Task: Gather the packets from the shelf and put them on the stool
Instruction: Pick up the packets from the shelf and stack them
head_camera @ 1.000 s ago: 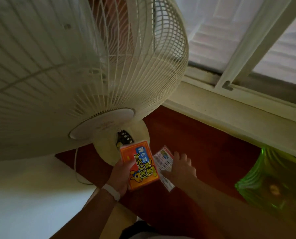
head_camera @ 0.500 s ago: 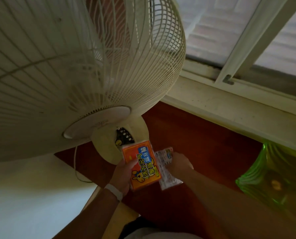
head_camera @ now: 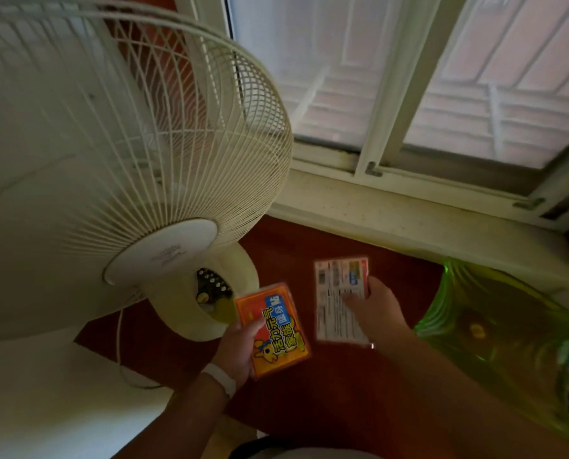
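My left hand [head_camera: 238, 347] grips an orange packet [head_camera: 272, 329] with a blue stripe and a yellow cartoon animal, held face up over the dark red floor. My right hand [head_camera: 374, 309] holds a white packet [head_camera: 341, 301] printed with small text, its top edge red and blue, raised and apart from the orange one. A white band sits on my left wrist. A green translucent plastic stool [head_camera: 495, 329] stands at the right, just beyond my right forearm. No shelf is in view.
A large white standing fan [head_camera: 137, 154] fills the left, its base and control knob just left of the orange packet, its cord trailing over the floor. A window sill [head_camera: 409, 217] and sliding window run along the back. A white surface [head_camera: 38, 399] lies at the lower left.
My right hand has closed on the white packet and lifted it away to the right of the orange one. The view has tilted up, showing more window.
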### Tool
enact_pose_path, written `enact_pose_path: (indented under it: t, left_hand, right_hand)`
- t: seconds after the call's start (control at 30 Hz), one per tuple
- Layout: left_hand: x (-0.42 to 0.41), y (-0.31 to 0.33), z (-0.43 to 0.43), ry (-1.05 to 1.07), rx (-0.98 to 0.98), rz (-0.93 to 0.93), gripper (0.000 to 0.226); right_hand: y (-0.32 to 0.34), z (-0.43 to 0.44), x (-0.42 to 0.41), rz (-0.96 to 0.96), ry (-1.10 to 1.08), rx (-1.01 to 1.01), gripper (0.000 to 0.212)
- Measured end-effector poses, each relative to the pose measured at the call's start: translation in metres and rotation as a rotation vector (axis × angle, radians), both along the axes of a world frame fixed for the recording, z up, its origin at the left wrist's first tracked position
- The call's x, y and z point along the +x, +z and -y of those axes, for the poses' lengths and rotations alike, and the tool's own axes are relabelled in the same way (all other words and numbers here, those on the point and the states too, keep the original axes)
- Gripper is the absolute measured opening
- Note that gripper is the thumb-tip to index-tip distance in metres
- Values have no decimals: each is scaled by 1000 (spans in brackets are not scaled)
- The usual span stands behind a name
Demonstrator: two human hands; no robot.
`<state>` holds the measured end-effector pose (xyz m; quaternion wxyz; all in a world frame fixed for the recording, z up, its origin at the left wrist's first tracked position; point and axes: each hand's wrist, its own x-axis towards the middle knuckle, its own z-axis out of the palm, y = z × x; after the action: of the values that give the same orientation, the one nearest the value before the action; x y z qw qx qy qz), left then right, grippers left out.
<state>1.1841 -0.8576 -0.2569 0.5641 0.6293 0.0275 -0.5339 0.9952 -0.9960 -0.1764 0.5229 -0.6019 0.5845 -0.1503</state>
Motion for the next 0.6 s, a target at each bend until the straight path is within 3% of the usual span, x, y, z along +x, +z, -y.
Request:
enact_pose_path:
  t: [0.2, 0.3, 0.6]
  left_hand:
    - [-27, 21, 26, -159, -88, -103, 25]
    - [-39, 32, 33, -243, -130, -156, 36]
    - [-78, 39, 33, -382, -221, -80, 26]
  right_hand:
    - [25, -19, -6, 39, 87, 46, 7]
    - [21, -28, -9, 34, 69, 92, 8]
    - [11, -35, -17, -61, 138, -38, 18]
